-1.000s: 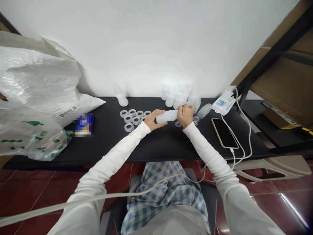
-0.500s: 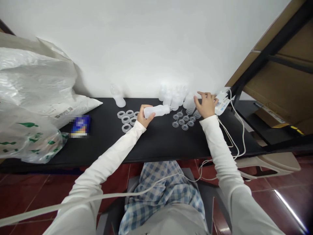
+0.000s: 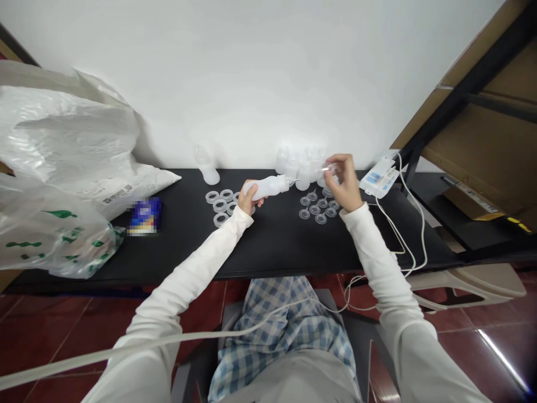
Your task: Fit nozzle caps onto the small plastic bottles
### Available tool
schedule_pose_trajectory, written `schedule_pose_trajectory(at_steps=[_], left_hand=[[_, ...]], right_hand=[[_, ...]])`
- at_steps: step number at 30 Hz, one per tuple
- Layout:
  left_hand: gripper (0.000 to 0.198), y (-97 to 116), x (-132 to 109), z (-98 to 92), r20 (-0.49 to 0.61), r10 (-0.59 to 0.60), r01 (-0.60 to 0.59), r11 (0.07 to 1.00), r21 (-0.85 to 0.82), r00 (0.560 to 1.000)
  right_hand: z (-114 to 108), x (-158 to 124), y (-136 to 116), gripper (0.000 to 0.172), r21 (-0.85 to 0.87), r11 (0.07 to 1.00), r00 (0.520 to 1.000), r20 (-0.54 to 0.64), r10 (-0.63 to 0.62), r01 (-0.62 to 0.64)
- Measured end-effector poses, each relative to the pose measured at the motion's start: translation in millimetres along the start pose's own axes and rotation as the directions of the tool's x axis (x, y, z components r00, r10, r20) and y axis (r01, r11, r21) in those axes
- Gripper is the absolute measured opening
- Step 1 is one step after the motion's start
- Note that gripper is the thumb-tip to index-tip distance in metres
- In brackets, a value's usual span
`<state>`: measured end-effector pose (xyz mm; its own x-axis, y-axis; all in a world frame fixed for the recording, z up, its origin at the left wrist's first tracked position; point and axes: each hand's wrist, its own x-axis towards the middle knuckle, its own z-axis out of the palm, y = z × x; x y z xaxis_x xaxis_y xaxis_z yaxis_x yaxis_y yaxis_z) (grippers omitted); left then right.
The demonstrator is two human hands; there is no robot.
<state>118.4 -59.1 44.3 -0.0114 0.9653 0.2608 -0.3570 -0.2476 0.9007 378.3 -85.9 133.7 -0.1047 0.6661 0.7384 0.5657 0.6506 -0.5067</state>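
Note:
My left hand (image 3: 250, 197) is wrapped round a translucent white squeeze bottle (image 3: 271, 186), tilted nearly flat, with a thin pointed nozzle (image 3: 292, 180) at its right end. To the right, my right hand (image 3: 344, 183) pinches a clear plastic cap (image 3: 330, 168), a short way from the nozzle. Behind it stand several white bottles (image 3: 302, 168), partly hidden by the hand. Several round nozzle inserts (image 3: 314, 209) lie on the table below the hand. White ring collars (image 3: 220, 206) lie beside my left hand, some covered by it.
One capped bottle (image 3: 208, 168) stands alone by the wall. Large plastic bags (image 3: 62, 168) and a blue packet (image 3: 145, 215) occupy the left. A white device (image 3: 380, 176) with cables (image 3: 422, 224) lies at the right of the black table (image 3: 268, 252).
My right hand has moved left and now pinches a clear cap near the bottle's nozzle. My left hand has shifted its grip slightly on the bottle. The view has moved slightly.

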Motion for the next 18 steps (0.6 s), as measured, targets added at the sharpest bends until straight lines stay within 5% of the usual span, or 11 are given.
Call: schedule_pose_trajectory(at_steps=[7,9,14,16,18], left_hand=[[0.055,6,-1,4.3,0.06,-0.195,0.196,0.98,-0.016,0.979],[0.057,12,0,5.0,0.15,-0.335,0.346,0.937,-0.054,0.93],[0.056,28,4,2.8,0.32,-0.605,0.636,0.772,0.008,0.729],[0.054,30,4,2.1,0.291,-0.613,0.627,0.777,0.057,0.734],[0.054,29,3,2.6,0.251,-0.532,0.535,0.843,0.06,0.809]], right_hand=[[49,-17,-10,0.029,-0.009,0.971,0.96,0.147,-0.237,0.241],[54,-18,-2,0.029,-0.059,0.946,0.937,0.17,-0.305,0.318],[68,-21,25,0.021,-0.169,0.885,0.897,0.173,-0.407,0.434],[77,-23,25,0.018,-0.158,0.892,0.905,0.122,-0.407,0.423],[86,-26,16,0.015,-0.129,0.926,0.934,0.004,-0.356,0.354]])
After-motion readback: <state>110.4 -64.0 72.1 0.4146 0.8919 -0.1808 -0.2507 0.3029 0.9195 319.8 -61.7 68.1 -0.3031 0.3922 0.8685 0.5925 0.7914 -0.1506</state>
